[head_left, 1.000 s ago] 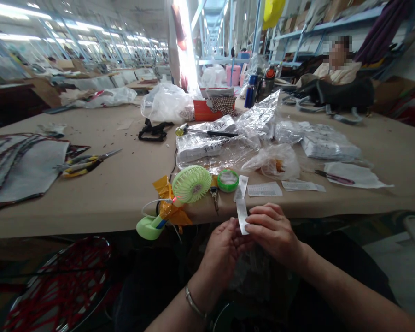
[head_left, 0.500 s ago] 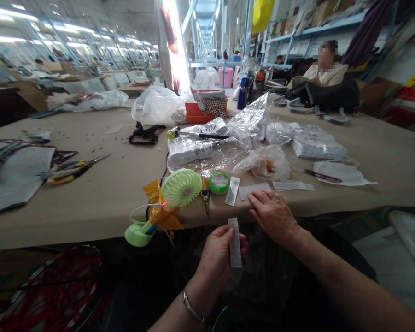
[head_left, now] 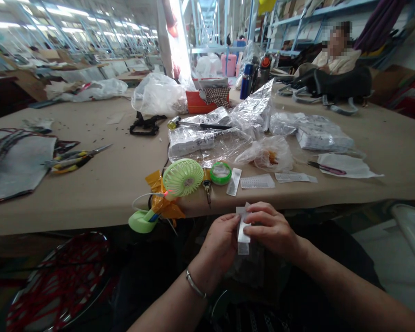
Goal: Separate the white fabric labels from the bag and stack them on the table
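Just below the table's front edge, my left hand (head_left: pixel 222 242) and my right hand (head_left: pixel 271 228) meet on a small white label strip (head_left: pixel 243 229). Fingers of both hands are pinched on it, and it stands upright between them. On the brown table (head_left: pixel 117 184) right in front lie another label strip (head_left: pixel 234 181), a printed label sheet (head_left: pixel 257 181) and a green tape roll (head_left: pixel 220 173). A green handheld fan (head_left: pixel 181 178) hangs over the table edge, wrapped with yellow tape.
Clear plastic bags of labels (head_left: pixel 207 138), a hammer (head_left: pixel 198 124), scissors (head_left: pixel 74 157) and grey fabric pieces (head_left: pixel 17 163) lie on the table. A seated person (head_left: pixel 335 50) is at the far right. A round rack with red cords (head_left: pixel 58 281) stands low at left.
My right hand went to the label sheet on the table and came back to my left hand. Both hands now pinch the strip again.
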`<state>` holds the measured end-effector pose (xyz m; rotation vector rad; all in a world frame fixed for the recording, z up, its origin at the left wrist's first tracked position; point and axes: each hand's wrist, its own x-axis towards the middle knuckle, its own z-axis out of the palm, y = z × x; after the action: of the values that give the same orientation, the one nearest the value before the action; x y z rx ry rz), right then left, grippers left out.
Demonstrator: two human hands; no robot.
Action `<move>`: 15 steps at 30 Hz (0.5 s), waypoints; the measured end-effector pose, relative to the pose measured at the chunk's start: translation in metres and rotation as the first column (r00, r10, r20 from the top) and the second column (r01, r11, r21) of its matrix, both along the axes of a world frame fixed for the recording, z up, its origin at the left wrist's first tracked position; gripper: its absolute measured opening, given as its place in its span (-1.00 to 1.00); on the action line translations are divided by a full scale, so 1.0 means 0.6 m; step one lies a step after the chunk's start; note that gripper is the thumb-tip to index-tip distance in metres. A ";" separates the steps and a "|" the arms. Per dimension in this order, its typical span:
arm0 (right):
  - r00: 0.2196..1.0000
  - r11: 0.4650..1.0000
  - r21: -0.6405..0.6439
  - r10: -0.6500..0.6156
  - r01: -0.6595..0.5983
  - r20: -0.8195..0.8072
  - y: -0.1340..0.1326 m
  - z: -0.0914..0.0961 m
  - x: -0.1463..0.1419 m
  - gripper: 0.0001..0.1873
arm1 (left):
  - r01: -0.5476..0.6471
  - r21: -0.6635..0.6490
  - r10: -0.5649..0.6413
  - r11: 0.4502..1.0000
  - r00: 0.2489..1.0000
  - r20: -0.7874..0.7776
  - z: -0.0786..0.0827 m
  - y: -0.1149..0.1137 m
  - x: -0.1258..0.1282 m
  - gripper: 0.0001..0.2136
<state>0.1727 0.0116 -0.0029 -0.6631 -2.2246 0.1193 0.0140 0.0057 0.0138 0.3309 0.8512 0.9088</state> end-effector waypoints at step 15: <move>0.994 1.000 0.011 -0.004 0.003 0.110 -0.011 0.005 0.007 -0.84 | 0.054 -0.002 -0.054 0.999 0.998 -0.016 -0.012 -0.009 0.000 -0.83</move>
<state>0.1766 0.0051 0.0000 -0.6821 -2.3275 0.0704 0.0141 0.0002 0.0066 0.3585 0.8536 0.8566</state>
